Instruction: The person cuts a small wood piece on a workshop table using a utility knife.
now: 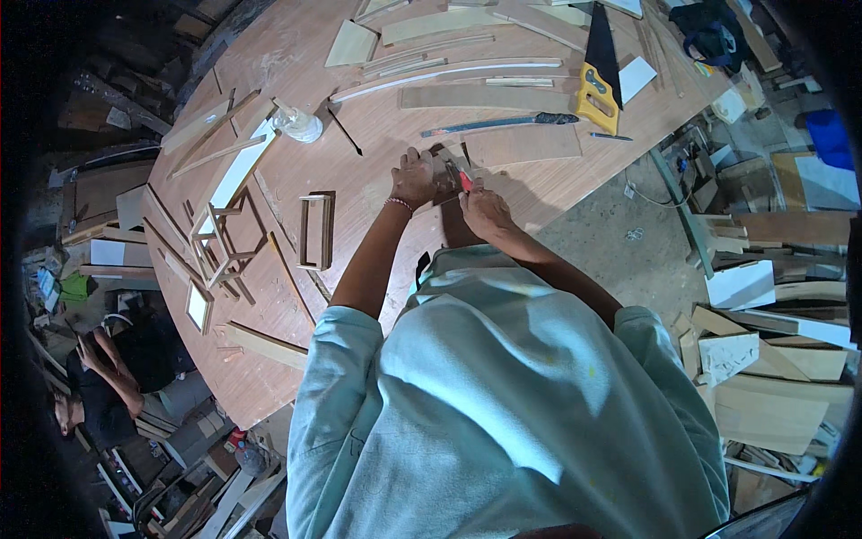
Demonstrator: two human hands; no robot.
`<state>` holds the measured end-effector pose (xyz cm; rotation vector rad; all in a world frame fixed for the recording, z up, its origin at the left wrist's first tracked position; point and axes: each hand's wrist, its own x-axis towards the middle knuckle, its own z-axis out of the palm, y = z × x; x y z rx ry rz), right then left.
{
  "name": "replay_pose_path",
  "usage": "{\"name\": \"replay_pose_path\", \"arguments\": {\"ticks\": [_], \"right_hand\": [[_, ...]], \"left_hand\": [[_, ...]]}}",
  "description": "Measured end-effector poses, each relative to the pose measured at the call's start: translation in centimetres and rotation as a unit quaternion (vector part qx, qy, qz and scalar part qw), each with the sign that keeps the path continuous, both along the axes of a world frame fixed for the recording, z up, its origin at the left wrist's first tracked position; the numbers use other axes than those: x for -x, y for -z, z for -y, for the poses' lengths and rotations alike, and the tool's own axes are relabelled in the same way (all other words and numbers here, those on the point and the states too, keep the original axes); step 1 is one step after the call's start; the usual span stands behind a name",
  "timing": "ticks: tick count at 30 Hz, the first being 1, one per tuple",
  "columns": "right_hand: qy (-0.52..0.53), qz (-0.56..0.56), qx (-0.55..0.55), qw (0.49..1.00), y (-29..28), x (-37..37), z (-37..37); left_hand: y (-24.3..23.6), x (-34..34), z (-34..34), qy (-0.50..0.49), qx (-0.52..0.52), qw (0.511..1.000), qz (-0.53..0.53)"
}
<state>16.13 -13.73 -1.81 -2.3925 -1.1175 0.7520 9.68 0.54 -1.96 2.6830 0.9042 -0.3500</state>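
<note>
The red tool [465, 181] sits clasped in the right grip [486, 214]; beside it, the left grip [413, 180] seems to steady a dark piece [444, 176], its closure unclear. Beyond both, the saw [604, 54] lies on the counter [364, 189], presumably for easy reach.

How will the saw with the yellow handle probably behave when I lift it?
The saw probably will not roll, since it lies flat on the table. Its long blade looks thin, so it may flex. The chunky handle sits at one end, so that end may feel heavier.
</note>
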Motion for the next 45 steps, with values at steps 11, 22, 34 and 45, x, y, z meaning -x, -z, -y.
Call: {"name": "replay_pose_path", "arguments": {"ticks": [11, 22, 34, 45], "right_hand": [[-0.031, 0.038, -0.043, 0.998, 0.8, 0.3, 0.1], [-0.028, -0.025, -0.014, 0.999, 0.7, 0.5, -0.2], [-0.001, 0.01, -0.034, 0.999, 1.9, 0.3, -1.9], [0.041, -0.167, -0.001, 0.985, 1.1, -2.4, -0.5]], "left_hand": [[2.0, 1.5, 2.4, -0.028, -0.113, 0.974, 0.196], [5.1, 1.3, 3.5, -0.049, -0.162, 0.96, 0.224], [5.6, 1.0, 3.1, -0.065, -0.139, 0.959, 0.24], [5.6, 1.0, 3.1, -0.065, -0.148, 0.943, 0.292]]}}
